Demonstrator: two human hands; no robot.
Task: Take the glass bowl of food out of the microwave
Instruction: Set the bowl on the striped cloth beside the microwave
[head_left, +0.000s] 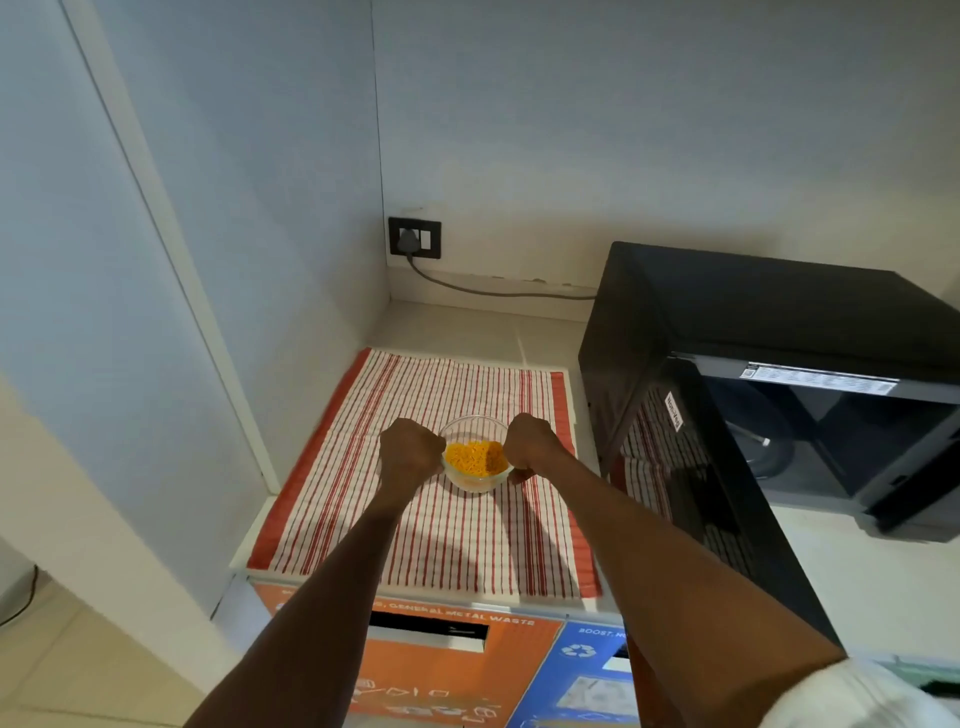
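A small glass bowl (475, 457) of orange-yellow food rests on a red-striped cloth (431, 525) in the middle of the view. My left hand (409, 449) grips the bowl's left rim and my right hand (530, 444) grips its right rim, fingers curled. The black microwave (753, 332) stands to the right of the cloth, its door (685, 488) swung open toward me. Its cavity (810, 441) shows a turntable and no dish.
The open door juts out just right of my right forearm. A wall socket (414, 237) with a grey cable (498, 291) sits in the back corner. A white wall panel closes off the left. Orange and blue waste-bin fronts (457, 670) lie below the counter edge.
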